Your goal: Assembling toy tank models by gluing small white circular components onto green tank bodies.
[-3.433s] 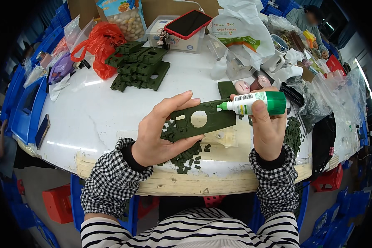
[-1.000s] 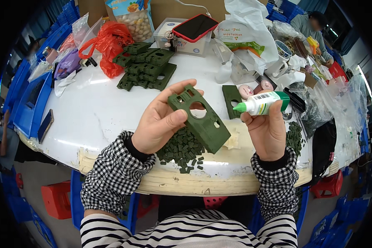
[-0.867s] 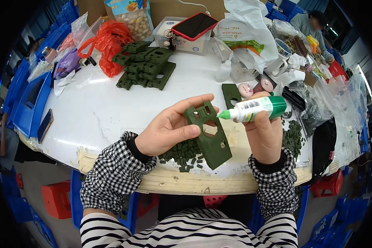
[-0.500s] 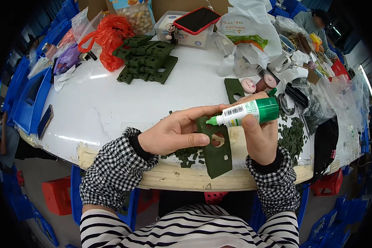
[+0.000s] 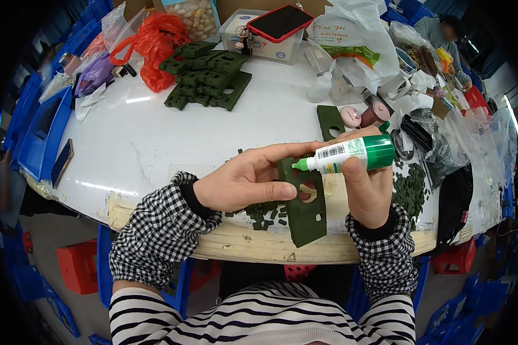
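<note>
My left hand (image 5: 244, 181) pinches a dark green moulded plastic part (image 5: 306, 221) near its upper end, thumb on top and fingers behind. The part is flat and long, with a round hole, and its lower end tilts toward me. My right hand (image 5: 367, 190) is wrapped round a white glue bottle (image 5: 341, 155) with a green base. The bottle lies nearly level, its light green nozzle at the upper end of the part; whether it touches cannot be made out. Beneath my hands lie small dark green pieces (image 5: 265, 214). Another green part (image 5: 330, 122) lies just beyond my right hand.
A stack of green parts (image 5: 207, 77) sits at the back, beside a red plastic bag (image 5: 155, 49). A phone (image 5: 279, 23) rests on a clear box (image 5: 270, 50). More small pieces (image 5: 408, 190) are heaped at right, near bags and clutter. Another phone (image 5: 62, 163) lies far left.
The glue bottle and the green part have shifted slightly right in the view, with both hands still holding them. The nozzle stays at the part's upper end.
</note>
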{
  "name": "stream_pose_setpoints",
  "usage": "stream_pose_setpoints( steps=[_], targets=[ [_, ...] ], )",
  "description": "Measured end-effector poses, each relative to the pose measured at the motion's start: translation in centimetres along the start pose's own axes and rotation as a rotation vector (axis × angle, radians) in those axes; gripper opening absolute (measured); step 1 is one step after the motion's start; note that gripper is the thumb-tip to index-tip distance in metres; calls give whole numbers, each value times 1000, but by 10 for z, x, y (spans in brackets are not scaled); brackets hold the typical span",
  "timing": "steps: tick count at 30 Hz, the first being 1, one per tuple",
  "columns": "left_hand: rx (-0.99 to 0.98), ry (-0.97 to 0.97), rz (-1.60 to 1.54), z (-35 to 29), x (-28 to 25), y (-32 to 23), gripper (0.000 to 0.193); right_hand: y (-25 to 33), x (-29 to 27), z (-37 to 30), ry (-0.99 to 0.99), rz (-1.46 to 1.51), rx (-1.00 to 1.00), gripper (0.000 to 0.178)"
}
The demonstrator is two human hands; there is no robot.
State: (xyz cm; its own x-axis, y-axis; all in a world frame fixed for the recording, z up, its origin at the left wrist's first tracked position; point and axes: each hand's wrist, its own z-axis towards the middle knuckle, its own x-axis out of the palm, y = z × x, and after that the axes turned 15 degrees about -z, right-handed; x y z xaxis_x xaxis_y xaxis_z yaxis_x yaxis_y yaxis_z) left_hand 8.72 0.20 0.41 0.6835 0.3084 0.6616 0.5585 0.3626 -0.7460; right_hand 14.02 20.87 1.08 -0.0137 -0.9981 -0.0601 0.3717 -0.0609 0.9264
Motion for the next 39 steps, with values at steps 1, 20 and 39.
stream_pose_setpoints(
  steps=[1,20,39],
  targets=[
    [-4,-5,4,-1,0,0,68,0,0,0,4,-8,1,27],
    [8,18,17,1,-1,-1,67,0,-1,1,15,64,44,31],
    [-10,0,21,0,-2,-1,67,-1,1,0,-7,28,13,29]
  ],
)
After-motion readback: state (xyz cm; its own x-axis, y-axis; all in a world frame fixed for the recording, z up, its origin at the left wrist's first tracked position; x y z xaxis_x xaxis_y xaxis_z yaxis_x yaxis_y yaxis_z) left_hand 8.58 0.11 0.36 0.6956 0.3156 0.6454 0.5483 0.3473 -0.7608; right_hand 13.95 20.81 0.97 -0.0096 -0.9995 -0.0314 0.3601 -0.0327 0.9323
